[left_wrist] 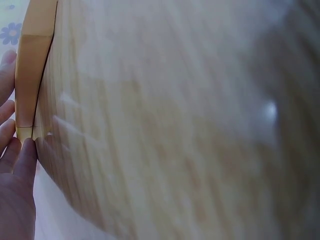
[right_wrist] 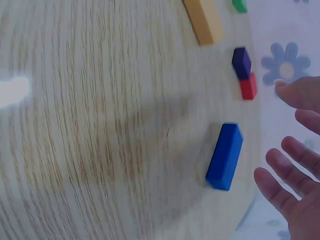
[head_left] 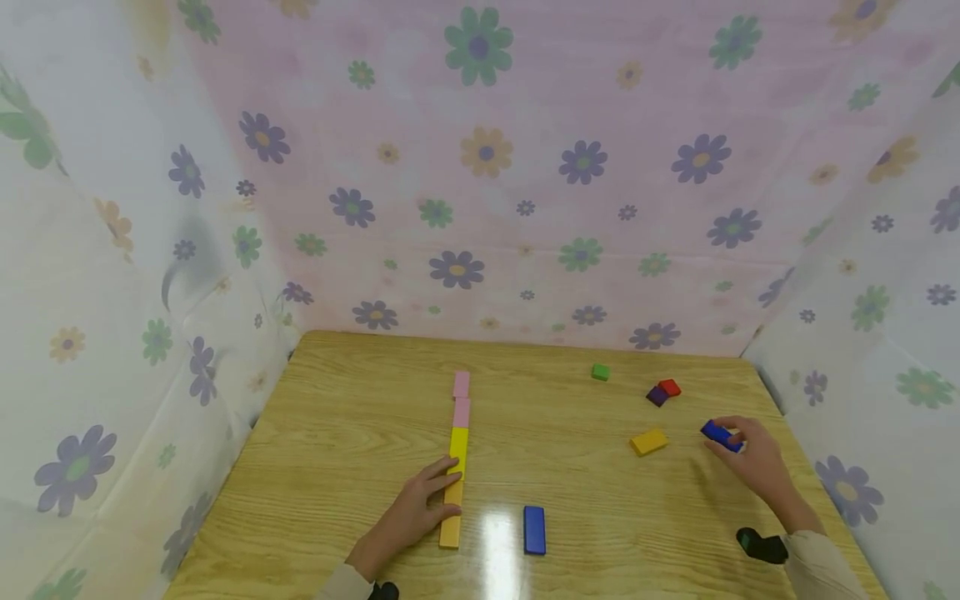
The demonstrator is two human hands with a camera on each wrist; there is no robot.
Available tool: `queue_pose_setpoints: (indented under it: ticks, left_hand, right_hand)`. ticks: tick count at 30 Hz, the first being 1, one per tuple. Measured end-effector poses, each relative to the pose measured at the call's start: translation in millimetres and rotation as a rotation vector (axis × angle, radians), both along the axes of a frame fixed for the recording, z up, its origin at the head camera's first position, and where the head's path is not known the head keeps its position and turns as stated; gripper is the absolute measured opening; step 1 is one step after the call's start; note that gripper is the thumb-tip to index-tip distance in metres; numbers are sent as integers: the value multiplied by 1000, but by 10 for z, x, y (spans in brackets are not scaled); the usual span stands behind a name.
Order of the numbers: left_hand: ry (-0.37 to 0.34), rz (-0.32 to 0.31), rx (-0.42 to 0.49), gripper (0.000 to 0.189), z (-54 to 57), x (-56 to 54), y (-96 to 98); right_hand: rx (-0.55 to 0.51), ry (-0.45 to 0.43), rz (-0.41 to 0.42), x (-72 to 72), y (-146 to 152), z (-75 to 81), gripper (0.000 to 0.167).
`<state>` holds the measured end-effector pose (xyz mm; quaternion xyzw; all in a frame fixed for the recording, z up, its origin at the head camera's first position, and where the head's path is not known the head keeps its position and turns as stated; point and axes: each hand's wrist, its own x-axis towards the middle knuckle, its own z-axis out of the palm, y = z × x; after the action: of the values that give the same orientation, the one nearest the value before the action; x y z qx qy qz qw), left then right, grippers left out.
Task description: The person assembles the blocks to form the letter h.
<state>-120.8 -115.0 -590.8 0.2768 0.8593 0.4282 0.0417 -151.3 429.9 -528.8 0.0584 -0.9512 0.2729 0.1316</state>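
Left hand (head_left: 411,510) loosely spread, fingers touching the block row (head_left: 460,443), lower centre; pink-yellow-orange stretch looks done. Right hand (head_left: 756,463) spread at a blue block (head_left: 715,432), lower right; contact unclear. I'd count as left: that, second blue block (head_left: 534,530), yellow block (head_left: 648,442), purple block (head_left: 657,397), red block (head_left: 671,387), green block (head_left: 600,372).

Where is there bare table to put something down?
Bare: left of the block row, beyond the left hand; between that row and the green block. Crowded: around the right hand, with a blue block, orange block, purple block and red block.
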Motion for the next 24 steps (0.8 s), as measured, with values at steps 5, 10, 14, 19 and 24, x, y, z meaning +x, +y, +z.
queue_pose_setpoints:
  ticks: [5, 10, 14, 19, 24]
  left_hand:
    - [-5, 17, -1, 52, 3, 1, 7]
    - [-6, 7, 1, 53, -4, 6, 10]
    - [4, 1, 6, 52, -5, 3, 10]
    - [11, 7, 6, 52, -7, -2, 9]
    - [6, 6, 2, 53, -1, 9, 8]
  right_hand:
    - [-6, -35, -38, -67, 200, -114, 39]
    - [-37, -108, -86, -75, 336, -249, 41]
    - [-47, -98, -103, -115, 371, -354, 39]
    - [-46, -71, -115, -165, 331, -429, 37]
    - [-17, -64, -86, -158, 267, -450, 41]
